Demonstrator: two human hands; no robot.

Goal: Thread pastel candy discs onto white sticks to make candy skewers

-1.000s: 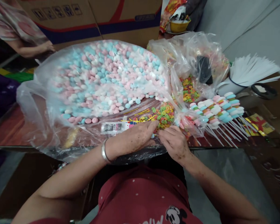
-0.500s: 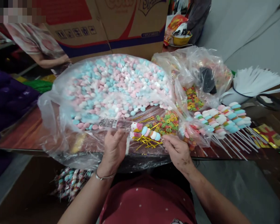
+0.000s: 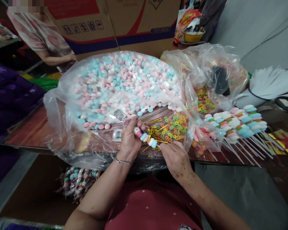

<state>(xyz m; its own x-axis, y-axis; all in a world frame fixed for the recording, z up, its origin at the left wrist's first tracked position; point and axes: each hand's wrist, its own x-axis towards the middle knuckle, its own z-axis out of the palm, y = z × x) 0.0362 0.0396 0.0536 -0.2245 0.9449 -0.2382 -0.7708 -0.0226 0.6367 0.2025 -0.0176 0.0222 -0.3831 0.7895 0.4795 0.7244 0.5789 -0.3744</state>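
Observation:
My left hand [image 3: 131,142] is closed around a clear printed plastic sleeve [image 3: 137,131] with a label at its far end. A candy skewer [image 3: 148,140] of blue, white and pink marshmallows with an orange piece lies partly inside the sleeve's mouth. My right hand [image 3: 178,159] pinches the skewer's white stick at its near end. Gold twist ties [image 3: 162,128] are scattered just beyond both hands. Past them lie colourful gummy rings [image 3: 174,125]. Another labelled sleeve [image 3: 116,135] rests to the left of my left hand.
A large clear bag of marshmallows [image 3: 124,76] covers the middle of the table. Several assembled skewers [image 3: 240,123] lie at right, below a pot of white sticks [image 3: 271,83]. An open carton [image 3: 36,191] holding wrapped skewers is below left. A person [image 3: 42,38] stands beside a big cardboard box [image 3: 124,28].
My left hand has moved right, bringing the sleeve over the skewer's marshmallow end. My right hand has shifted slightly down and still holds the stick. The whole view has drifted slightly.

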